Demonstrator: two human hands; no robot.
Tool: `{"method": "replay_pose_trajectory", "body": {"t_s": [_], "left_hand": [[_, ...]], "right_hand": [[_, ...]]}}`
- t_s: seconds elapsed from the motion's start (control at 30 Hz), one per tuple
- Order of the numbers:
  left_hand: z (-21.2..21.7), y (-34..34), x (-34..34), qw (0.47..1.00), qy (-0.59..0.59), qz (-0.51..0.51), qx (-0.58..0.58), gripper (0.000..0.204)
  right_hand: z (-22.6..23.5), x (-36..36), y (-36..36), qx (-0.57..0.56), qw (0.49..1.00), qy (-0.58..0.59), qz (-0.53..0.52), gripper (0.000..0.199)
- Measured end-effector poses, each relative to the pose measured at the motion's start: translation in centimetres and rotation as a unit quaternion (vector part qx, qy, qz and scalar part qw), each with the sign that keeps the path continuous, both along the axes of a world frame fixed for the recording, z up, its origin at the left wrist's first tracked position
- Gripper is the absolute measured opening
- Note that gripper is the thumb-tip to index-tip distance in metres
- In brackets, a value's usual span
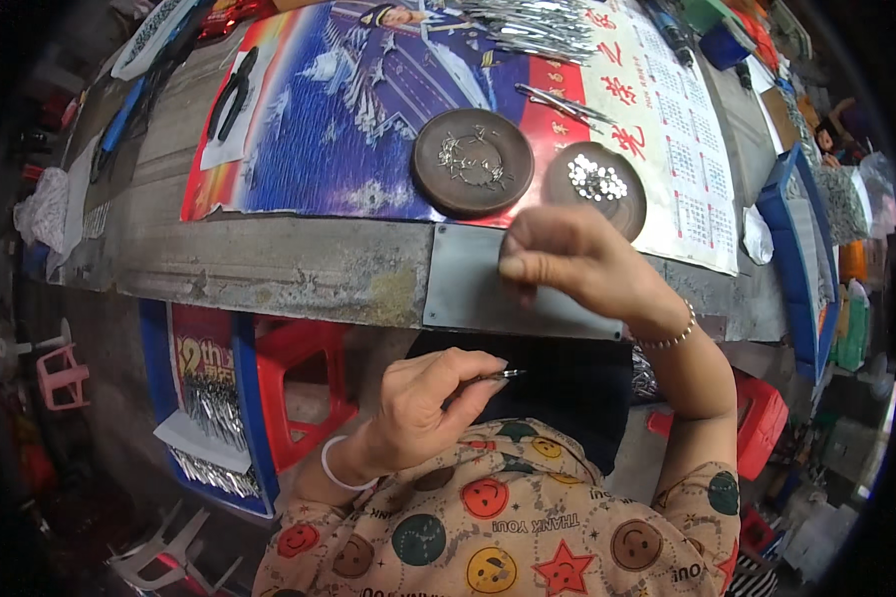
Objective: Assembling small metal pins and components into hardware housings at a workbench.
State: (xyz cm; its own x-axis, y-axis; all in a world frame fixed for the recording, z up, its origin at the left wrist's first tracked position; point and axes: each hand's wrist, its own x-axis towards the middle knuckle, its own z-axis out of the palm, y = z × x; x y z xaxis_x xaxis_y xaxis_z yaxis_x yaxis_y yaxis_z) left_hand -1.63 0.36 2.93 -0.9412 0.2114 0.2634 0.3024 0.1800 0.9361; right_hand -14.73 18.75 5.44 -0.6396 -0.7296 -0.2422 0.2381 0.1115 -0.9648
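Note:
My left hand (423,403), a white band at its wrist, is closed in front of the table edge. Thumb and fingers pinch a slim shiny metal part (513,374), whose tip sticks out to the right. Over the grey plate (463,289) at the table's edge is my right hand (582,264), wearing a beaded bracelet. Its fingers are curled in against the thumb; what they hold, if anything, is hidden. Just beyond it, a round brown dish (630,214) contains small white discs (595,177). A second brown dish (433,194), left of that one, carries thin, small metal pieces (473,159).
A poster (299,159) covers much of the table. On it lie black-handled pliers (231,99), loose slim metal pieces (567,102) and a large pile (538,30) of them. A blue box (254,428) of metal parts stands lower left, beside a red stool (304,388). A blue tray (801,269) sits at right.

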Motion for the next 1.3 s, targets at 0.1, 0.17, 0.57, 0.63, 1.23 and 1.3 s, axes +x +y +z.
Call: {"method": "replay_pose_trajectory", "body": {"t_s": [0.1, 0.17, 0.57, 0.63, 1.23, 1.3], "left_hand": [[0.0, -0.3, -0.5, 0.996, 0.077, 0.009, -0.046, 0.02], [-0.3, -0.5, -0.7, 0.987, 0.134, -0.002, -0.09, 0.024], [-0.4, 0.0, -0.9, 0.96, 0.23, -0.014, -0.16, 0.025], [-0.4, 0.0, -0.9, 0.959, 0.229, -0.017, -0.167, 0.024], [-0.6, -0.1, -1.4, 0.955, 0.236, -0.029, -0.175, 0.021], [-0.7, -0.1, -1.5, 0.955, 0.235, -0.034, -0.175, 0.021]], "right_hand": [[0.6, 2.2, 0.4, -0.005, 0.995, -0.087, 0.057, 0.017], [0.5, 3.2, 1.0, -0.007, 0.993, -0.086, 0.086, 0.018], [0.6, 3.7, 1.8, 0.041, 0.987, -0.075, 0.134, 0.015], [0.6, 3.6, 1.8, 0.042, 0.987, -0.07, 0.137, 0.015], [0.6, 3.0, 1.6, 0.069, 0.985, -0.038, 0.151, 0.017], [0.8, 3.0, 1.5, 0.082, 0.985, 0.005, 0.149, 0.016]]}}
